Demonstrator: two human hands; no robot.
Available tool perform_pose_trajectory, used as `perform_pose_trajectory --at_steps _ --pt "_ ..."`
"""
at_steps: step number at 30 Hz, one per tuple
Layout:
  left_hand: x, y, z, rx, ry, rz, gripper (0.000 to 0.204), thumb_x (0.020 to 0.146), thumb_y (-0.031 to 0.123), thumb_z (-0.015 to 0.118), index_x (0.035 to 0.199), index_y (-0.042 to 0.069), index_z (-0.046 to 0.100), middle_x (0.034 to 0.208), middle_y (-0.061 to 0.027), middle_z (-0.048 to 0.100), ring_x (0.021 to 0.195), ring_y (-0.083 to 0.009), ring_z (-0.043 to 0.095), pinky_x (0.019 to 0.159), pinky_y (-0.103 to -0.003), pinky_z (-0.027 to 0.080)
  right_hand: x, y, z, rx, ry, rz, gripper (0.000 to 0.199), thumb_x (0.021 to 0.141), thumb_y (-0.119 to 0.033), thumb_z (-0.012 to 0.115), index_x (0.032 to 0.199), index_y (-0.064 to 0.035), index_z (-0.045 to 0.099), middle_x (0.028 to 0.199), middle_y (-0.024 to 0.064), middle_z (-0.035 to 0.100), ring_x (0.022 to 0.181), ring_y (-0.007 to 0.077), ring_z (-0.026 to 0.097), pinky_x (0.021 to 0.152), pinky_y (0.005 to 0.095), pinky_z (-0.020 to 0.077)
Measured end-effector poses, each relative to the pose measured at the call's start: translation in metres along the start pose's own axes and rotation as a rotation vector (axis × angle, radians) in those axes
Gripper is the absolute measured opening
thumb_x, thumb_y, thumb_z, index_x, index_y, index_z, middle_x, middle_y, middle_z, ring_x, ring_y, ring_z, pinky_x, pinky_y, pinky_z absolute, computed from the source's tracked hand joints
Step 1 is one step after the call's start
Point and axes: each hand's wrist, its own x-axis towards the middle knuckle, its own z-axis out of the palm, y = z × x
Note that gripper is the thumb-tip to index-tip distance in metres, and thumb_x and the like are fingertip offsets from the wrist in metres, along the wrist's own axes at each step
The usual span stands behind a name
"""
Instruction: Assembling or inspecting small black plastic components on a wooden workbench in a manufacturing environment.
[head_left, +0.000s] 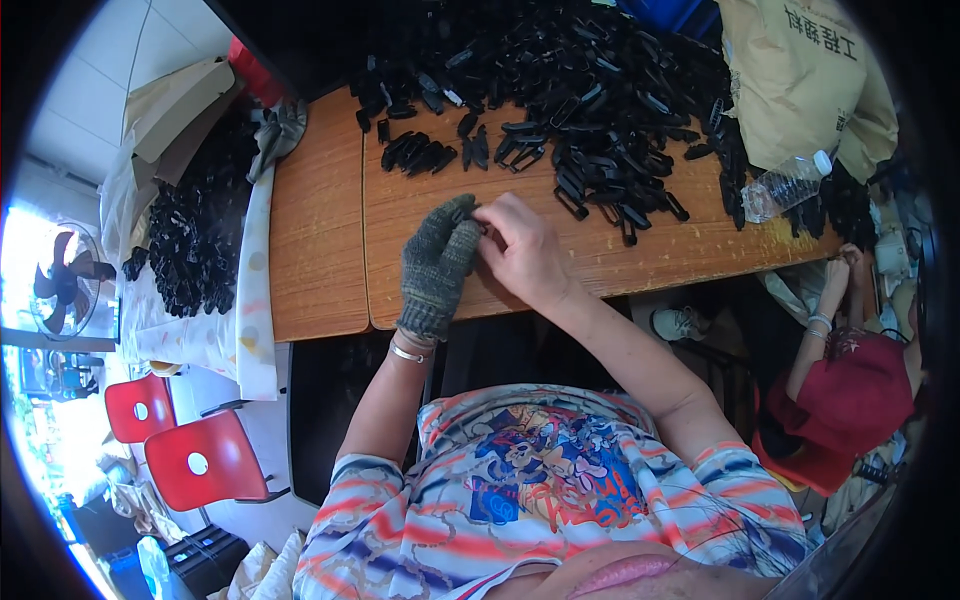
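My left hand (436,265), in a grey-green knitted glove, is closed near the table's front edge around a small black plastic piece (463,214), mostly hidden by the fingers. Right beside it, my bare right hand (527,252) pinches at the same piece, fingertips touching the glove. Beyond my hands lies a small group of black plastic pieces (418,153) on the wooden table (318,215). A large heap of similar black pieces, some with loop-shaped frames (570,195), spreads over the back and right of the table.
More black pieces fill an open carton (195,235) on the left. A clear plastic bottle (785,190) lies by a tan printed sack (790,90) at the back right. Another person in a dark red top (850,385) sits at the right. Red chairs (200,460) stand lower left.
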Motion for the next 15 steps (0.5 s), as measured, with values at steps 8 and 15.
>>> perform_pose_trajectory --at_steps 8,15 --pt "-0.003 -0.015 -0.010 0.048 -0.045 0.160 0.018 0.101 0.016 0.056 0.097 0.003 0.066 0.083 -0.0039 0.065 0.071 -0.0123 0.059 0.064 -0.027 0.048 -0.018 -0.013 0.014 0.110 -0.079 0.198 0.037 0.081 -0.009 0.075 0.111 -0.0030 0.053 0.087 0.0156 0.060 0.076 0.0347 0.064 0.065 0.0443 0.0499" --pt "-0.032 0.027 -0.043 -0.079 -0.016 -0.109 0.032 0.103 0.029 0.051 0.087 0.004 0.062 0.079 -0.0037 0.062 0.071 -0.0122 0.056 0.064 -0.027 0.046 -0.006 -0.036 0.024 0.249 -0.412 0.270 0.038 0.081 -0.026 0.079 0.102 -0.0033 0.056 0.081 0.0142 0.062 0.074 0.0311 0.064 0.065 0.0416 0.0505"
